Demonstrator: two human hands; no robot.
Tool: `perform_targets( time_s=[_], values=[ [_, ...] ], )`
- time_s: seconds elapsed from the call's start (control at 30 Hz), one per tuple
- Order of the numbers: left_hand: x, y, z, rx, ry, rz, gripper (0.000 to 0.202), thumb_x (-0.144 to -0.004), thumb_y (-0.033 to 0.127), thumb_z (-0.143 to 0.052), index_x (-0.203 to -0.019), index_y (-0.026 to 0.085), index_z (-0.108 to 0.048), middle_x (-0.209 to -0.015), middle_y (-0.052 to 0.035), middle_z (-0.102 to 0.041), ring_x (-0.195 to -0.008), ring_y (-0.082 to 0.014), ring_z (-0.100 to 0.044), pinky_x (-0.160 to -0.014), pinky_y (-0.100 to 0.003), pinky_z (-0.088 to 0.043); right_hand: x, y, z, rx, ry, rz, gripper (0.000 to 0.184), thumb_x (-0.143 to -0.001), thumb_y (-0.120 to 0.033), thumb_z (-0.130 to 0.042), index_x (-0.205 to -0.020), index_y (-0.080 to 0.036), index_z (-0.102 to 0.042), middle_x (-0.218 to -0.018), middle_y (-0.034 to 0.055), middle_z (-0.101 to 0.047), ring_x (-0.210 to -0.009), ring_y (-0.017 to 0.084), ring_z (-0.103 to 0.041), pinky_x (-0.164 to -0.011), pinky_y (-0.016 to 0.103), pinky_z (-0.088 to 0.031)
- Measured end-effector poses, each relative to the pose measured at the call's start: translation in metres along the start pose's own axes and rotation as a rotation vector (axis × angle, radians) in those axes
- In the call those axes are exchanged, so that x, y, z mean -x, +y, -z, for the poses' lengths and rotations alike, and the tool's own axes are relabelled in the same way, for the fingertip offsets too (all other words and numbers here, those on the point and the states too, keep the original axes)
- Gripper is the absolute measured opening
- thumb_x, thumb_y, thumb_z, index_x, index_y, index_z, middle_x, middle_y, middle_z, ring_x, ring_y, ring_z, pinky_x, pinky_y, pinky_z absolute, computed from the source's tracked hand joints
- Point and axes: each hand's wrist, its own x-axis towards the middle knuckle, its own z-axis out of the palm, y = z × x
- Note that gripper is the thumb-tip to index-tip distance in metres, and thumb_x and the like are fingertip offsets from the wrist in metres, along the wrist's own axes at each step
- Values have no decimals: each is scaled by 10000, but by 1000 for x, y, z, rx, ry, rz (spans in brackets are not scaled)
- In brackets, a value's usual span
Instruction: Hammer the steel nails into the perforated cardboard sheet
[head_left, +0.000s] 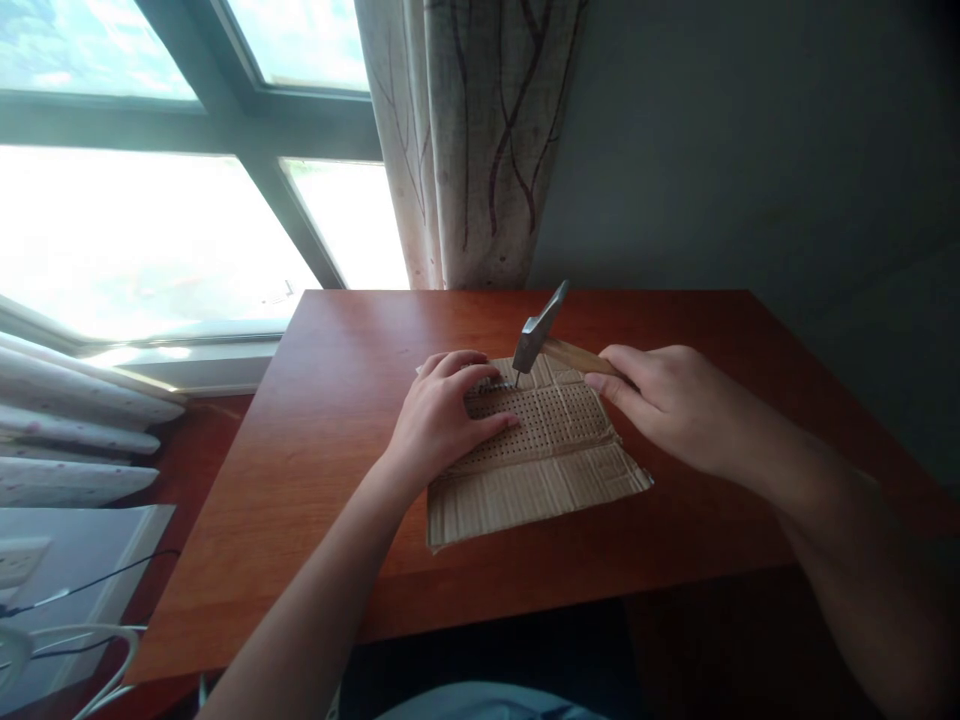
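My right hand (667,400) grips the wooden handle of a hammer (534,335). The hammer's metal head is tilted, its lower face at the top of a thin nail (517,380) that stands upright in a piece of cardboard (540,490). Rows of small dark holes or dots cover the middle of the cardboard, which has creases and ragged edges. My left hand (442,410) lies on the cardboard's left side with thumb and fingers apart, the fingertips just left of the nail. Small shiny bits show near those fingertips, too small to make out.
The cardboard lies on a reddish-brown wooden table (300,480). Behind it hangs a patterned curtain (487,150), beside a bright window (150,230) at the left and a dark wall (735,150) at the right. Cables (97,640) run by a socket at the lower left.
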Motion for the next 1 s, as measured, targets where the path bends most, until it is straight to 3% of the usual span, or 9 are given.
perform_targets(
  time_s=[0.3, 0.47, 0.6, 0.8, 1.0],
  values=[
    [0, 2, 1, 5, -9, 11, 456, -737, 495, -842, -1104, 248, -731, -1287, -80, -671, -1223, -312, -567, -1067, -500, -457, -1, -1, -5, -45, -36, -10, 315, -1011, -428, -430, -768, -237, -493, -685, 19, -638, -608, 177, -577, -582, 323, -329],
    [0, 1, 0, 2, -8, 12, 456, -737, 496, -841, -1104, 248, -731, -1291, -72, -670, -1229, -308, -561, -1069, -490, -458, -2, 2, -7, -58, 11, -42, 350, -1012, -436, -436, -725, -237, -454, -637, 6, -608, -569, 160, -548, -555, 313, -318],
    [0, 1, 0, 5, -7, 14, 454, -741, 510, -834, -1105, 261, -729, -1298, -69, -666, -1237, -310, -558, -1071, -493, -458, -4, 2, -8, -55, -50, -21, 324, -1012, -433, -431, -774, -233, -522, -694, 23, -656, -616, 176, -596, -572, 313, -341],
    [1, 0, 0, 6, -10, 9, 453, -747, 511, -828, -1109, 257, -728, -1302, -73, -662, -1238, -311, -554, -1071, -495, -456, -5, 1, -7, -49, -18, -63, 352, -1011, -440, -431, -729, -235, -475, -655, 12, -626, -581, 163, -558, -557, 309, -332],
    [0, 0, 0, 11, -6, 8, 459, -739, 514, -833, -1105, 258, -727, -1289, -71, -667, -1241, -314, -553, -1068, -492, -460, -7, 2, -9, -39, -82, -40, 325, -1009, -426, -434, -772, -226, -531, -688, 28, -652, -608, 172, -586, -568, 309, -335]
  ],
)
